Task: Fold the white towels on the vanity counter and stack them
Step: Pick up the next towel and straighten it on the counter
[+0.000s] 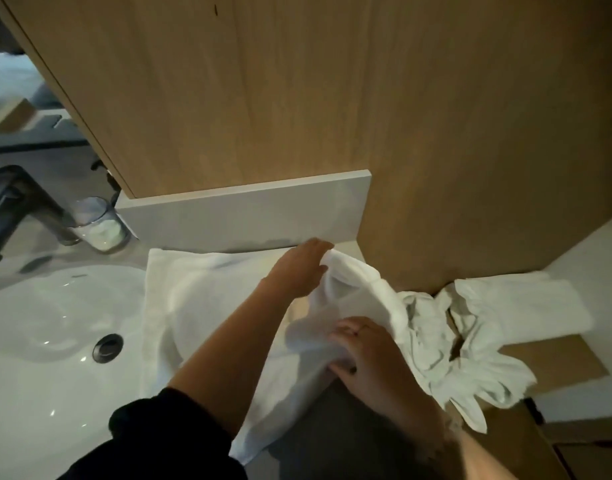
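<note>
**A:** Where was the towel [200, 306]?

**B:** On the tabletop [131, 251]. It lay flat under and to the left of the left hand [297, 268], and its right side was lifted into a fold between the 2 hands. The left hand pinched the far edge of that fold. The right hand [366, 355], nearer the person, had its fingers curled into a bunched wad of cloth.

**A:** So what could have spoiled the fold?

**B:** The bunching, I judged. With 1 hand holding a clean edge and the other a wad, the flap would likely land skewed or creased. The near corner, below the right hand, also hung over the front of the tabletop. A pull to the right could have dragged the whole towel off.

**A:** And beyond the towel?

**B:** The loose towels [470, 327] lay crumpled just right of the right hand, partly overhanging a wooden ledge. A brush from that wrist might have tipped them over. Left of the left hand, the towel's edge sat against the basin [55, 341]. If it slid that way, it could have got wet.

**A:** The glass [100, 223]?

**B:** It stood well left of the left hand, beside the tap [20, 206]. I judged it at risk only from a wide sweep.
</note>
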Action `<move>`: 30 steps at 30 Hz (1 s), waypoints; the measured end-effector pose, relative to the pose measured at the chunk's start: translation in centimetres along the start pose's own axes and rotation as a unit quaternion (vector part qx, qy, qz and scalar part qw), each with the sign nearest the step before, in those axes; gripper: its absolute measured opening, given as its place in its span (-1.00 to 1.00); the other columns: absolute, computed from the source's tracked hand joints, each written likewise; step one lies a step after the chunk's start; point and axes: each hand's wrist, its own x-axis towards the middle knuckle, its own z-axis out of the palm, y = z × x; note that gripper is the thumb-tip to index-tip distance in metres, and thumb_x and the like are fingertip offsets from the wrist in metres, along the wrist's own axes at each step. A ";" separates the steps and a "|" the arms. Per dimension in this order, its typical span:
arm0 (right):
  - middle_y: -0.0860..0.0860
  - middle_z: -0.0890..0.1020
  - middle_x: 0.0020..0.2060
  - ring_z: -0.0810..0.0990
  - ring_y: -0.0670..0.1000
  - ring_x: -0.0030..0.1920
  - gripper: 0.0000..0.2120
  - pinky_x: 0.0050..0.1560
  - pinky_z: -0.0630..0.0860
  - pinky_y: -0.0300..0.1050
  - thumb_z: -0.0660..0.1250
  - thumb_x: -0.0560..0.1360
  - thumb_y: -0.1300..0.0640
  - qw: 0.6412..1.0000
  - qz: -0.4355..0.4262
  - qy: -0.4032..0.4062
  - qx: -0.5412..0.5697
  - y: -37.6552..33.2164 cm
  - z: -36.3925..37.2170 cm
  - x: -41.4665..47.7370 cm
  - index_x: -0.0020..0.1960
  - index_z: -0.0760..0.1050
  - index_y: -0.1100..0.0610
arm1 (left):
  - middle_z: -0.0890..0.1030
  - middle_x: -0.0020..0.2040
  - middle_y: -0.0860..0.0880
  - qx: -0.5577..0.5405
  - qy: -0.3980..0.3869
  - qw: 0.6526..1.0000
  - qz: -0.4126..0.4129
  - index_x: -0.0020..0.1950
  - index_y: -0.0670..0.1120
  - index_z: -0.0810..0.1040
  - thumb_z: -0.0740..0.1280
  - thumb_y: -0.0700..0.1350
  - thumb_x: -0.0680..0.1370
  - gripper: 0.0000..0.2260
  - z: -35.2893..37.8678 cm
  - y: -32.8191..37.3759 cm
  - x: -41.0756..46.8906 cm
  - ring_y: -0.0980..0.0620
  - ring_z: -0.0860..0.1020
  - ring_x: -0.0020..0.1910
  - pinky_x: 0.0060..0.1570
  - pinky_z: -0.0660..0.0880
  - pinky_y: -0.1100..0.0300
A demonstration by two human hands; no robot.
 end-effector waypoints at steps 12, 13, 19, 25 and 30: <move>-0.05 0.58 0.04 0.51 -0.08 0.07 -0.80 0.00 0.25 -0.35 0.22 0.56 -0.01 0.993 -0.024 -0.102 0.050 -1.5 -1.2 -0.9 0.07 0.55 0.04 | 0.54 0.16 -0.15 0.150 0.031 0.988 -0.029 0.18 -0.17 0.48 0.12 -0.13 0.62 -0.77 3.1 0.0 2.9 -0.19 0.54 0.13 0.04 0.45 0.00; -0.08 0.59 0.00 0.51 -0.13 0.01 -0.81 -0.01 0.27 -0.38 0.25 0.54 -0.04 0.992 -0.010 -0.107 0.067 -1.5 -1.7 -1.2 0.05 0.55 0.01 | 0.52 0.16 -0.15 0.169 0.036 0.985 -0.021 0.18 -0.17 0.47 0.11 -0.16 0.62 -0.78 3.1 0.0 2.9 -0.20 0.54 0.12 0.02 0.46 -0.02; 0.00 0.66 0.01 0.59 -0.07 0.04 -0.72 0.05 0.40 -0.32 0.40 0.42 -0.08 0.961 0.076 -0.236 0.121 -1.0 -2.5 -4.4 0.03 0.63 0.06 | 0.55 0.13 -0.20 0.151 0.058 0.985 -0.066 0.16 -0.21 0.45 0.07 -0.24 0.57 -0.76 3.0 -0.9 4.1 -0.27 0.56 0.08 0.00 0.48 -0.06; 0.05 0.69 -0.12 0.63 -0.07 -0.09 -0.76 -0.03 0.51 -0.21 0.41 0.39 -0.02 0.954 0.092 -0.238 0.157 -0.4 -1.6 -5.1 -0.04 0.64 0.11 | 0.54 0.12 -0.22 0.032 0.078 0.988 -0.130 0.14 -0.22 0.47 0.04 -0.23 0.61 -0.76 3.1 -1.0 4.6 -0.22 0.53 0.06 -0.16 0.35 0.10; -0.20 0.54 -0.20 0.54 -0.19 -0.18 -0.78 -0.12 0.46 -0.29 0.39 0.41 -0.06 0.969 0.166 0.016 0.185 0.6 -2.1 -2.7 0.02 0.55 -0.02 | 0.38 0.24 -0.16 0.082 0.095 0.989 -0.076 0.27 -0.17 0.36 0.17 -0.05 0.61 -0.71 3.1 0.6 1.7 -0.21 0.49 0.12 0.06 0.40 -0.02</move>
